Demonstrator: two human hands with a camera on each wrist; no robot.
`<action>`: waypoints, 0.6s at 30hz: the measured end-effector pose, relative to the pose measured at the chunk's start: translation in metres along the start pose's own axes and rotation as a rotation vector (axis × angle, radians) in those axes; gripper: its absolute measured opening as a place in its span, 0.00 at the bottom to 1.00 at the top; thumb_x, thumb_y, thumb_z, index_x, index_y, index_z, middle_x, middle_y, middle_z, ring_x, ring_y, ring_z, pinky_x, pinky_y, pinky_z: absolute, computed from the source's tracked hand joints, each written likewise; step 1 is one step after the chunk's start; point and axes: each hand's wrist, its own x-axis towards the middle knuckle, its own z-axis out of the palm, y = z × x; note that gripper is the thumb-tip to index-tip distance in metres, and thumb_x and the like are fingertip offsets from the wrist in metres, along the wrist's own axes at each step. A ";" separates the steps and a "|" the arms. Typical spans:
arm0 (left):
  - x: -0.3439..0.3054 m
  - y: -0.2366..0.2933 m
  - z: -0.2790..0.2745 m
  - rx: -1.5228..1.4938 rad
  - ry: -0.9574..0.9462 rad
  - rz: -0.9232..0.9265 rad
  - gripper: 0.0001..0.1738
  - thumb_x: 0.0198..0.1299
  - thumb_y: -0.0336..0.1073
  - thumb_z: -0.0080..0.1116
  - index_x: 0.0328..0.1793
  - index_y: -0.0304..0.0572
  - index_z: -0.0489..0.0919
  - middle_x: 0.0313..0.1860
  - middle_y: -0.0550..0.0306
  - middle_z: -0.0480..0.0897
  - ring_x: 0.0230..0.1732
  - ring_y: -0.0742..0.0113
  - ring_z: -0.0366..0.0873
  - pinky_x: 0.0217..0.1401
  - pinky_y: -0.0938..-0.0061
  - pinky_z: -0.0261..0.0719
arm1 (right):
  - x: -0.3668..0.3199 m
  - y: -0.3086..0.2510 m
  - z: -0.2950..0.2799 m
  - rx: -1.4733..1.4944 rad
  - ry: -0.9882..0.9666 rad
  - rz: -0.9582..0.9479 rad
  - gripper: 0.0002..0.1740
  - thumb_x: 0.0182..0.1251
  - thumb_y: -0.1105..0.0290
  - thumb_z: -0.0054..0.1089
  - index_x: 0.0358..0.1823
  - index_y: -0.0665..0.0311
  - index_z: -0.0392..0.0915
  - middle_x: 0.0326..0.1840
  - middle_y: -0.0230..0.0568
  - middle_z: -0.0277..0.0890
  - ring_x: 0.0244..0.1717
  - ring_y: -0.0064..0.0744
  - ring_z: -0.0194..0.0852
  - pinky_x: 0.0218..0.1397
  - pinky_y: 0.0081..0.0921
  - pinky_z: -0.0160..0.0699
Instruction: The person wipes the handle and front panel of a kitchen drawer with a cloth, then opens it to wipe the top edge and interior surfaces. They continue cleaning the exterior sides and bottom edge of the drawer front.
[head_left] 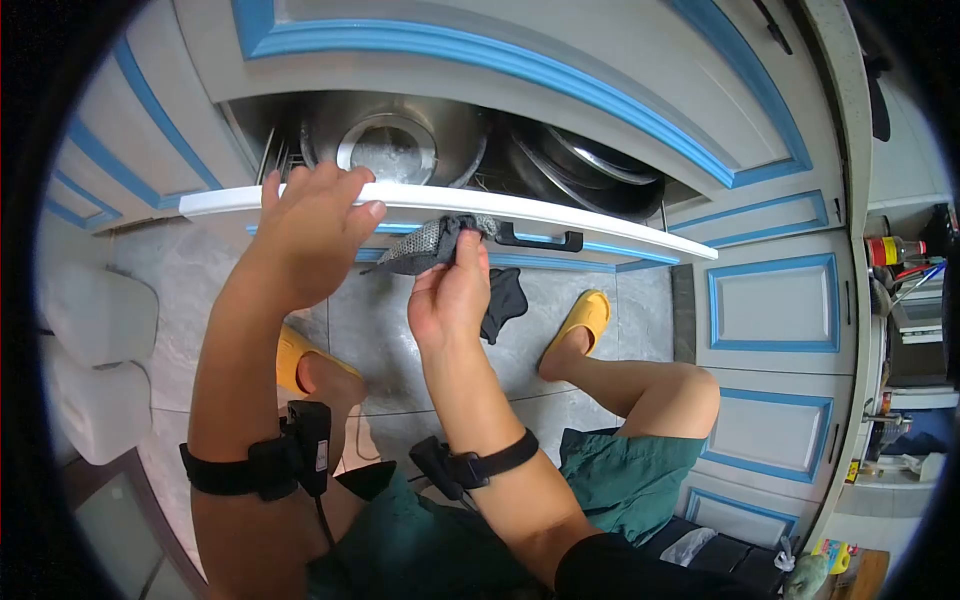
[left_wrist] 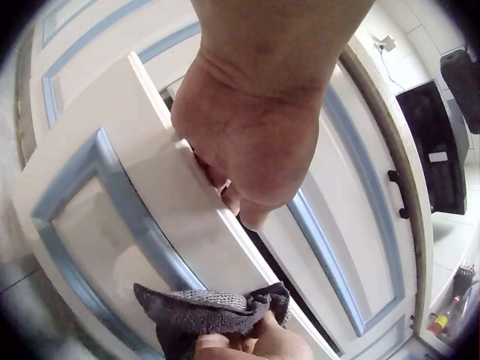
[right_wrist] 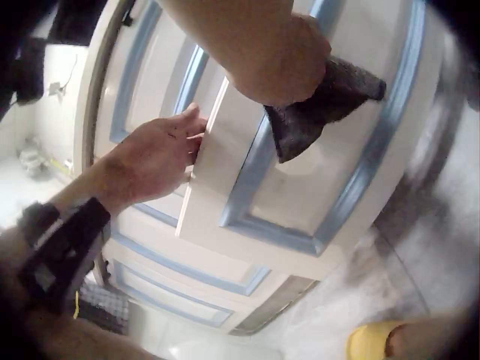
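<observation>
Your cloth (head_left: 432,243) is dark grey with a mesh weave; the drawer front (head_left: 620,233) is white, trimmed blue; your slippers (head_left: 585,315) yellow.

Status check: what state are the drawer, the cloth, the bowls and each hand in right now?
drawer: pulled open.
left hand: grips the drawer's top edge.
right hand: holds the cloth at the drawer front.
cloth: bunched, against the drawer front.
steel bowls: sitting inside the drawer.

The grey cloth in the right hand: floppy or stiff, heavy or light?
Probably floppy: the grey cloth bunches and droops where the right hand pinches it. Likely light, since fingertips alone hold it. Its mesh-like weave looks grippy, not slippery.
</observation>
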 end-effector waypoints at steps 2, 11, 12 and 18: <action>-0.002 -0.001 0.000 -0.012 0.012 0.018 0.19 0.70 0.44 0.43 0.59 0.42 0.74 0.51 0.46 0.75 0.59 0.48 0.68 0.73 0.45 0.47 | 0.010 -0.002 -0.012 -0.030 -0.014 0.044 0.04 0.74 0.64 0.52 0.43 0.52 0.74 0.39 0.22 0.77 0.32 0.12 0.71 0.33 0.11 0.69; -0.002 0.001 0.005 -0.001 0.046 0.031 0.20 0.69 0.44 0.43 0.59 0.41 0.74 0.50 0.47 0.75 0.58 0.48 0.68 0.71 0.47 0.49 | -0.009 0.055 -0.002 -0.050 -0.291 0.214 0.17 0.75 0.56 0.49 0.58 0.56 0.70 0.51 0.32 0.78 0.49 0.22 0.76 0.51 0.21 0.76; -0.001 0.001 0.004 0.001 0.054 0.034 0.21 0.69 0.44 0.42 0.60 0.41 0.74 0.50 0.47 0.74 0.57 0.49 0.67 0.71 0.49 0.49 | -0.007 0.069 -0.002 -0.019 -0.298 0.249 0.17 0.75 0.57 0.49 0.58 0.56 0.71 0.50 0.32 0.78 0.48 0.21 0.76 0.48 0.21 0.76; -0.001 -0.004 -0.001 -0.100 -0.002 0.011 0.21 0.72 0.45 0.35 0.58 0.41 0.74 0.52 0.47 0.74 0.60 0.49 0.68 0.72 0.44 0.48 | 0.013 0.004 -0.016 -0.049 -0.265 0.164 0.13 0.75 0.58 0.49 0.52 0.54 0.73 0.48 0.31 0.78 0.44 0.19 0.77 0.40 0.19 0.77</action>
